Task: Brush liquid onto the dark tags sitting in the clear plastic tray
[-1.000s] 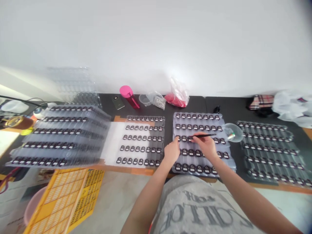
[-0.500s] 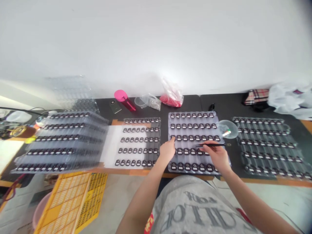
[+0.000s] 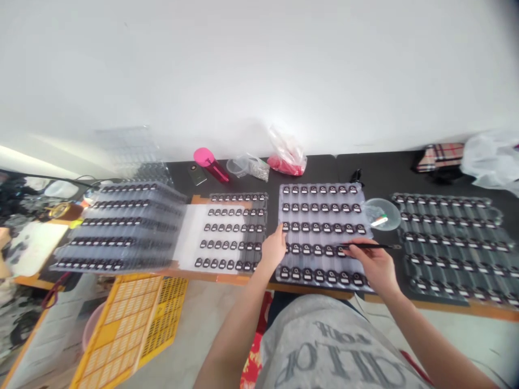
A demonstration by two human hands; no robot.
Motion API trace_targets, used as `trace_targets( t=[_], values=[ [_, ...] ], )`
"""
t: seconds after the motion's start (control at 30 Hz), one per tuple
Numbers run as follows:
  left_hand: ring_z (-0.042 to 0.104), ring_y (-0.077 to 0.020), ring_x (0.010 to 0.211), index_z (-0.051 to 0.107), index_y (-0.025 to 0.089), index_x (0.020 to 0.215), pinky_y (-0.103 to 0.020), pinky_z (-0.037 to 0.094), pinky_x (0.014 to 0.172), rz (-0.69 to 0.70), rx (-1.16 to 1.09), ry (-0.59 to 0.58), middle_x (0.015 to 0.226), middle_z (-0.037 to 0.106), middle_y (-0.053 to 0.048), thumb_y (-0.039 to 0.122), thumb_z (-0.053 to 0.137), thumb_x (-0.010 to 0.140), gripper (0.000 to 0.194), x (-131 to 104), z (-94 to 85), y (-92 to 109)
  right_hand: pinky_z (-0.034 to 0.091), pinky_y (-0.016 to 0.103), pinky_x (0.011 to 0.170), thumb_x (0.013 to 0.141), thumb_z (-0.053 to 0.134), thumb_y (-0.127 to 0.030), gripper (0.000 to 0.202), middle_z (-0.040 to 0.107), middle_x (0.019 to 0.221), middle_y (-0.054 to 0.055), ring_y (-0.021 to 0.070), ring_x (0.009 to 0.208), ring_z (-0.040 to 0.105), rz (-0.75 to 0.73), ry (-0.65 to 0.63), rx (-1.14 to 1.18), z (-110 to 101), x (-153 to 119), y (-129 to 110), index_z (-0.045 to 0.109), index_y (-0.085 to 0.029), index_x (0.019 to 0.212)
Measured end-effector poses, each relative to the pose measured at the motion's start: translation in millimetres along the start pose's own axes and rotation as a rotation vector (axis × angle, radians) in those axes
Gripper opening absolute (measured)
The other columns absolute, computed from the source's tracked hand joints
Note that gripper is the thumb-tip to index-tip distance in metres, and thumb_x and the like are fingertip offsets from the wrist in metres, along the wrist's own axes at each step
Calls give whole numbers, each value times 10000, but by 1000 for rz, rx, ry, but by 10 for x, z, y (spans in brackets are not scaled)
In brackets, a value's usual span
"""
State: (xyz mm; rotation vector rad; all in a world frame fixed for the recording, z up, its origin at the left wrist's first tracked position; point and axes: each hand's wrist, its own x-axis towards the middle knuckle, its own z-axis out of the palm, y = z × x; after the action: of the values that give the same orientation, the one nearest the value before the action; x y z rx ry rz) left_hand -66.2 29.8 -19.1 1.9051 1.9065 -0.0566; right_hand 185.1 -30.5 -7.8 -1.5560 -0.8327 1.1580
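Observation:
A clear plastic tray (image 3: 305,217) with rows of small black parts, each with a white label, lies in front of me. My left hand (image 3: 274,249) rests at the tray's left edge, its index finger stretched out to the leftmost part of the third row. The other fingers are partly hidden. My right hand (image 3: 372,261) grips a pair of black tweezers (image 3: 375,246), held nearly level. Their tips are over the right end of the fourth row, near a black part (image 3: 341,250); whether they touch it I cannot tell.
A round clear bowl (image 3: 381,214) holds a small white and green item. Further trays of black parts stand right (image 3: 450,227) and left, with a tall tray stack (image 3: 154,232). Behind are a pink cylinder (image 3: 211,163) and a red-filled bag (image 3: 287,163). A yellow crate (image 3: 121,324) sits below.
My right hand and the tweezers have moved right along the fourth row. My left hand has shifted slightly left at the tray's edge. The view has turned slightly.

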Motion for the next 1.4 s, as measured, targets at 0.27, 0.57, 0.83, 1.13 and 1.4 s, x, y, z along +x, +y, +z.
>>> trace_targets(
  t=[0.27,0.57,0.83,1.13,1.4],
  values=[
    [611,-210,930,435,198,1280,-295,433,806,-38,-73,27,1039,650,-101,307,283,916,409,13,12,22,549,333,704,680,685,-381,294,668,811,32,186,694,674,-26,45,-18,-205,57,-81,596,-196,889],
    [420,-67,440,580,165,925,-176,341,443,-284,-1152,182,541,463,44,313,428,869,219,-132,-19,-100,496,364,690,737,548,-387,332,616,824,61,206,710,618,-248,48,-808,-1162,239,145,557,-212,1019],
    [304,-20,397,548,120,850,-130,180,363,-456,-2106,-320,544,341,66,173,470,842,95,-524,37,562,433,296,683,749,519,-235,214,645,837,82,223,798,612,-35,-321,-1201,-1306,359,767,571,-172,946],
    [379,-21,493,603,96,872,-135,252,427,-240,-2172,-762,654,458,11,110,542,785,107,-206,161,1779,414,278,687,796,480,-223,251,620,924,101,205,807,605,-3,-269,-1221,-1235,425,921,561,-162,1026],
    [426,-43,535,613,74,898,-158,267,451,-276,-2242,-788,702,496,-18,129,604,735,172,-446,332,1824,437,302,703,840,392,-299,301,604,938,117,213,813,595,-123,-231,-1196,-1238,425,935,558,-138,1033]
  ],
)
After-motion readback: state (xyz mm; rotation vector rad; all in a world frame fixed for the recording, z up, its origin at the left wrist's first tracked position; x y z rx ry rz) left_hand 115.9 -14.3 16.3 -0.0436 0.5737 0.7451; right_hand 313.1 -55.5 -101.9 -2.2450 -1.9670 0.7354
